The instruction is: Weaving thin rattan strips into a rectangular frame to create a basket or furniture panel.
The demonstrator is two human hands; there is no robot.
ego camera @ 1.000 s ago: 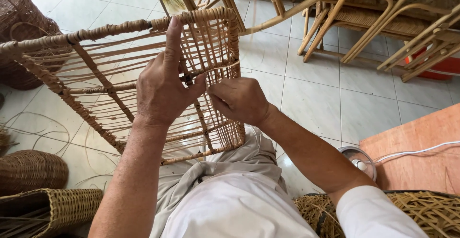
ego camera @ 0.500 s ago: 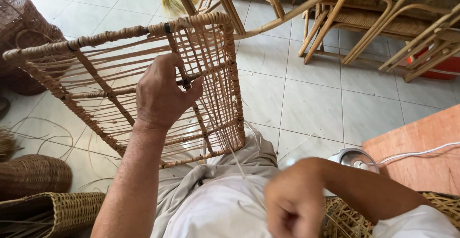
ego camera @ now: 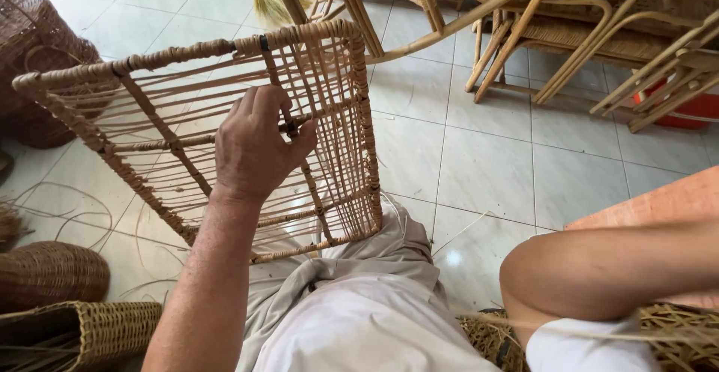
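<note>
Gripping a rattan frame on the lap

Left hand [ego camera: 258, 147] is closed on the frame [ego camera: 202, 132], fingers curled round a thin upright strand near the middle crossbar, thumb pressed against the weave. Frame rests tilted on the person's lap, its lower edge touching the grey cloth [ego camera: 352, 267] over the thighs, its wrapped top rail lying away from the body. Right forearm [ego camera: 607, 271] is bent to the right of the frame, well apart from it; the right hand is out of view, so its state cannot be told. Left of the frame: a dark wicker basket [ego camera: 37, 43] on the tiled floor, and nearer the body a round basket [ego camera: 52, 275]. Beyond the frame: rattan chairs [ego camera: 569, 35] and a broom [ego camera: 277, 1]
</note>
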